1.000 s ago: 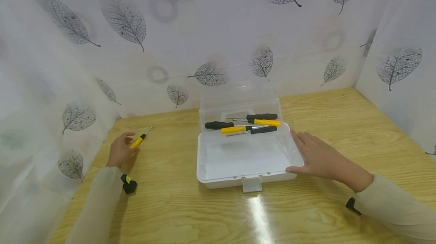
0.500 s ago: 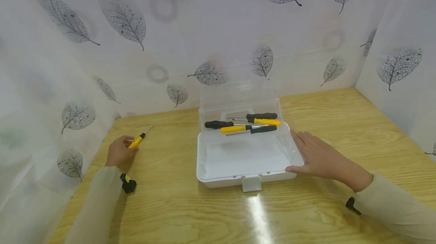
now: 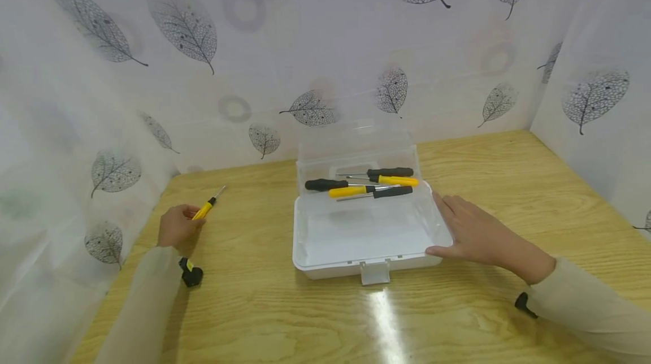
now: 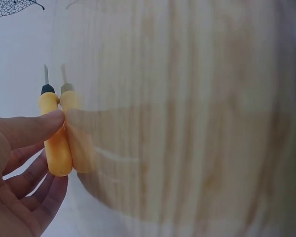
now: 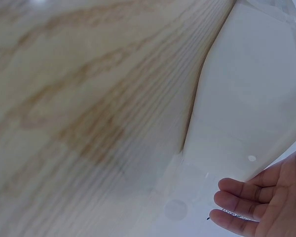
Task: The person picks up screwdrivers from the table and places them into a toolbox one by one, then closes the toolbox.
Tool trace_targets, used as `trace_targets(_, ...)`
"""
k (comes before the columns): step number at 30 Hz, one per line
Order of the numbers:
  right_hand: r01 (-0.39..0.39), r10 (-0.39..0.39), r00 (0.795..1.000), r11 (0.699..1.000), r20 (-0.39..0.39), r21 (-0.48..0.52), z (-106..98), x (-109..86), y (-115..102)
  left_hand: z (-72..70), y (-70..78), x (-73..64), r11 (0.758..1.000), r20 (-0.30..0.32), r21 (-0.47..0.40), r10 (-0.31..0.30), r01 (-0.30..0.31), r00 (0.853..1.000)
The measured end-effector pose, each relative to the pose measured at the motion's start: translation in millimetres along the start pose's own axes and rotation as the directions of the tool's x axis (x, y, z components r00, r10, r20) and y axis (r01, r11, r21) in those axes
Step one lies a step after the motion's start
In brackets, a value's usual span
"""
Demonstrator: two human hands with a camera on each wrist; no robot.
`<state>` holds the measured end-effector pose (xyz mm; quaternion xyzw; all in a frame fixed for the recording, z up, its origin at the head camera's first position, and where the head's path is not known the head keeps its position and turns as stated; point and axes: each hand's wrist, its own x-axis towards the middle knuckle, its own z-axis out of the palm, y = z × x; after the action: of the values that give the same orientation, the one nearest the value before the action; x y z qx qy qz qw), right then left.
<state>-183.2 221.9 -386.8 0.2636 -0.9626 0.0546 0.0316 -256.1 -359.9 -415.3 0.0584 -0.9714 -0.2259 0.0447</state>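
Observation:
At the left of the table in the head view, my left hand (image 3: 176, 225) pinches a yellow-handled screwdriver (image 3: 204, 209), its metal tip pointing up and away to the right. The left wrist view shows the thumb pressed on the yellow handle (image 4: 57, 148), with the other fingers behind it. My right hand (image 3: 475, 233) rests against the right side of a white plastic box (image 3: 320, 273), thumb at the front corner and fingers extended along the side wall. Its clear lid (image 3: 356, 152) stands open at the back. Seen from the right wrist, those fingers (image 5: 237, 202) lie loosely extended beside the box.
Several screwdrivers with black handles (image 3: 325, 185) and yellow handles (image 3: 346, 191) lie together toward the back of the box. A latch (image 3: 375, 273) hangs from its front. Leaf-patterned curtains (image 3: 346, 42) border the wooden table (image 3: 244, 307) behind and at both sides.
The left hand's fingers have drawn in a little around the yellow screwdriver's handle. The right hand and the box stay in place.

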Motion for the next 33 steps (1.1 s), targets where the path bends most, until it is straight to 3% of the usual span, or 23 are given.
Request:
trace_targets(20,-0.004,0.004,1.000,1.000,-0.002,-0.003,0.0,0.3,0.2,2.2,-4.6,3.9,0.998,-0.014,-0.036,-0.043,0.043,0.999)
trace_targets(33,-0.003,0.003,1.000,1.000,0.003,0.001,-0.8,-0.2,0.1,1.8,-4.4,4.1,0.995,-0.057,-0.053,-0.086,0.083,0.995)
